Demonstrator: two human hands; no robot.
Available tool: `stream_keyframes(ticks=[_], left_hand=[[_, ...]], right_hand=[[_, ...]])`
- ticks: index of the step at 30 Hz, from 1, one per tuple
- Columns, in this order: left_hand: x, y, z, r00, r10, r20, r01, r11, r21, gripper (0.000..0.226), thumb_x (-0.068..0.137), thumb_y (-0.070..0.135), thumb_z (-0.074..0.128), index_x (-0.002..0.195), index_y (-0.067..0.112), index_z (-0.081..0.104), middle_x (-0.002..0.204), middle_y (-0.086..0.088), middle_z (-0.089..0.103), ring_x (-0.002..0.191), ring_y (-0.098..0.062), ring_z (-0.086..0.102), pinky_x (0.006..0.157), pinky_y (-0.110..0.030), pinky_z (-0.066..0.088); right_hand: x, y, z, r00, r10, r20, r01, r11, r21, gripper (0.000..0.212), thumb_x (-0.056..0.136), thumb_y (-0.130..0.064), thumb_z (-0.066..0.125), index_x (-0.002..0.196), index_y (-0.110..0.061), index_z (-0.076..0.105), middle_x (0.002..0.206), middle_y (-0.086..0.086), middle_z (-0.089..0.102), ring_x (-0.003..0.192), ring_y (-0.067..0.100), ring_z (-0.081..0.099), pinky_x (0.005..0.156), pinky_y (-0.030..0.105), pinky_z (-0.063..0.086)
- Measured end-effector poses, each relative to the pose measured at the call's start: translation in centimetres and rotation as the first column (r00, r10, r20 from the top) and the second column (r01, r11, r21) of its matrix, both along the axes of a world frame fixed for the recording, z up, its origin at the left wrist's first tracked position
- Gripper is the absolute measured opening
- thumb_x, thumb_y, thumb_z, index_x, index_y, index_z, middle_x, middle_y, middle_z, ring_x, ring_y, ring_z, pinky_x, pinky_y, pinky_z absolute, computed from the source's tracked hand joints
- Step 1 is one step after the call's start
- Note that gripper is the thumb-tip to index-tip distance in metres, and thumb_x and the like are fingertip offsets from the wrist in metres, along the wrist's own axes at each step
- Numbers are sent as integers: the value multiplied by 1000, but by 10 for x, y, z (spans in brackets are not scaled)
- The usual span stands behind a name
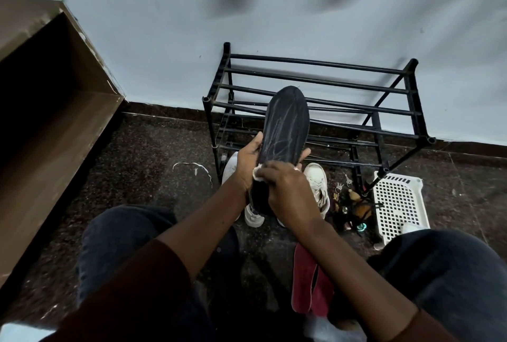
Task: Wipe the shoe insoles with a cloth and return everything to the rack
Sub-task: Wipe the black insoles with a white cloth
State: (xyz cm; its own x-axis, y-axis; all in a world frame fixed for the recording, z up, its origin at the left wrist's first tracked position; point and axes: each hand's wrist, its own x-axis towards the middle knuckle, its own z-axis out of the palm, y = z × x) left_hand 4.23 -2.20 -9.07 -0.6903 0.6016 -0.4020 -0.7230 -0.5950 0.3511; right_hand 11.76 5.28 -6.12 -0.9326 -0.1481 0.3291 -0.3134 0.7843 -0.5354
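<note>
A black insole [285,125] stands tilted up in front of me, its toe end pointing at the rack. My left hand [248,162] grips it around the middle from underneath. My right hand [288,190] presses a white cloth [258,173] against the insole's heel half; only a small edge of the cloth shows under the fingers. Two dark red insoles [310,284] lie on the floor between my knees. A pair of white sneakers [318,182] sits on the floor below my hands, partly hidden by them. The black tube shoe rack [315,100] stands against the wall.
A white perforated plastic basket [399,204] lies on the floor at the rack's right foot. Keys and small dark items [348,201] are scattered beside it. A white lace [192,167] lies left of the rack. A brown wooden cabinet [55,100] fills the left side.
</note>
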Motion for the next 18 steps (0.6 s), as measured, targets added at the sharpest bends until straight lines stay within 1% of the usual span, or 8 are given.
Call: stream_keyframes(ticks=[3,6,7,9,12,13,15,18], left_hand=[[2,-2,-1,998,-34,44,32,998,47,73,88,52,40,143,3,36,134,-24,48,110,-38,58,88,-47,52],[3,-3,1,999,13,37,-12,1000,-21,65,88,46,41,133,-1,45,121,-23,58,101,-34,63,83,-43,56],[3,-2,2,999,37,33,-36,998,-49,61,89,43,40,129,-2,49,117,-22,60,99,-32,63,81,-41,57],[4,0,1,998,69,7,-67,991,-115,47,93,37,39,112,-2,56,97,-17,65,87,-27,65,75,-33,57],[6,4,-6,998,64,-22,-67,979,-194,42,99,30,33,83,1,59,65,-10,64,58,-19,65,58,-20,53],[6,5,-7,997,70,-24,-73,980,-183,44,99,30,33,79,2,60,66,-11,64,59,-19,65,59,-20,52],[5,5,-3,996,81,-23,-84,984,-157,46,98,31,34,84,1,65,81,-14,63,72,-22,65,69,-25,53],[4,3,0,999,51,11,-50,996,-68,58,99,37,32,91,-4,72,94,-19,69,82,-29,69,74,-34,58]], right_hand=[[11,0,-3,999,28,-28,-28,1000,-14,26,65,7,56,82,-5,73,86,10,69,75,27,64,66,24,43],[-2,2,0,1000,24,-17,-23,999,45,21,67,6,54,75,-4,70,80,11,67,71,28,61,61,35,48],[-9,3,1,1000,11,-10,-10,997,71,19,68,7,54,72,-4,69,77,10,66,69,28,60,57,35,49],[-22,7,6,998,-60,-5,60,993,104,19,68,10,58,69,-5,70,70,9,65,66,28,59,52,32,48],[-35,12,16,977,-211,19,208,974,90,23,71,7,63,80,-11,75,68,12,67,70,32,61,52,28,46],[-35,11,18,974,-228,8,227,970,82,25,70,7,64,82,-12,76,68,13,68,68,32,61,52,25,43],[-31,7,18,976,-211,-47,214,973,81,28,62,13,65,76,-9,75,64,10,68,60,29,62,49,22,38],[-19,2,11,990,-142,-4,142,989,50,34,60,18,59,75,-8,74,68,13,67,62,29,61,54,25,45]])
